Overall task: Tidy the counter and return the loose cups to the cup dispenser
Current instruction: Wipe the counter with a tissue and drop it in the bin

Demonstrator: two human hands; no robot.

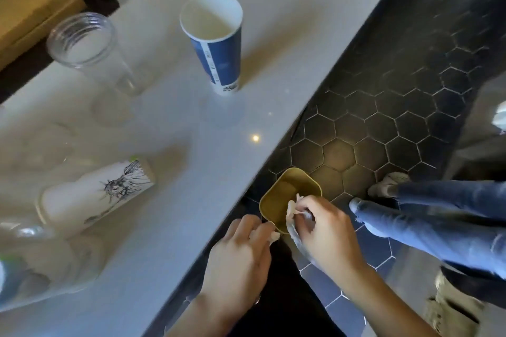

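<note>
Our right hand (325, 230) pinches crinkly plastic wrap (294, 223) over a squarish yellow bin (287, 194). Our left hand (241, 252) grips a white scrap (274, 236). A tapered blue paper cup (219, 44) stands upright on the smooth counter (169, 123).

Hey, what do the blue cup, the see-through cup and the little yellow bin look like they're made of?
Blue cup: likely paper, with a matte white inside, rolled rim and printed wall. See-through cup: clear, glossy plastic by the look; ridges ring the rim, though glass can't be ruled out. Yellow bin: probably moulded plastic, smooth with rounded corners; blur leaves it open.
</note>
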